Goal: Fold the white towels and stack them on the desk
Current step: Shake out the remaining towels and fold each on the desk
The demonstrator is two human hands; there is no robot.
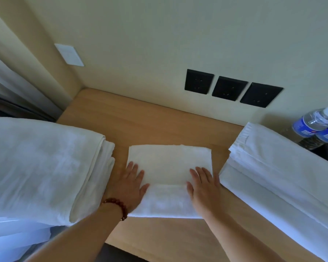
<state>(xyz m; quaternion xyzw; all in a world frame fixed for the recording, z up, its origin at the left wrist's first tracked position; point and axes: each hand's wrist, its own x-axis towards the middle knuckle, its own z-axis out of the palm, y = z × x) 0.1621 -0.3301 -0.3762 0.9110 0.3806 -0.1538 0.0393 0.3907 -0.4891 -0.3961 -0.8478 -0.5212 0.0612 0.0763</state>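
Observation:
A small white towel point(169, 167) lies folded in the middle of the wooden desk point(150, 121). My left hand point(130, 186) rests flat on its left edge, fingers straight; a red bead bracelet sits on that wrist. My right hand point(204, 186) presses flat on its right side, fingers straight. A thick pile of white towels point(42, 167) lies at the desk's left end and hangs over the front. A longer stack of folded white towels point(276, 173) lies at the right, running toward the near right corner.
Two water bottles point(316, 125) with blue labels stand at the far right by the wall. Three black sockets point(229, 88) are set in the wall behind the desk. A white switch plate point(69, 54) is on the left wall beside curtains point(11, 87).

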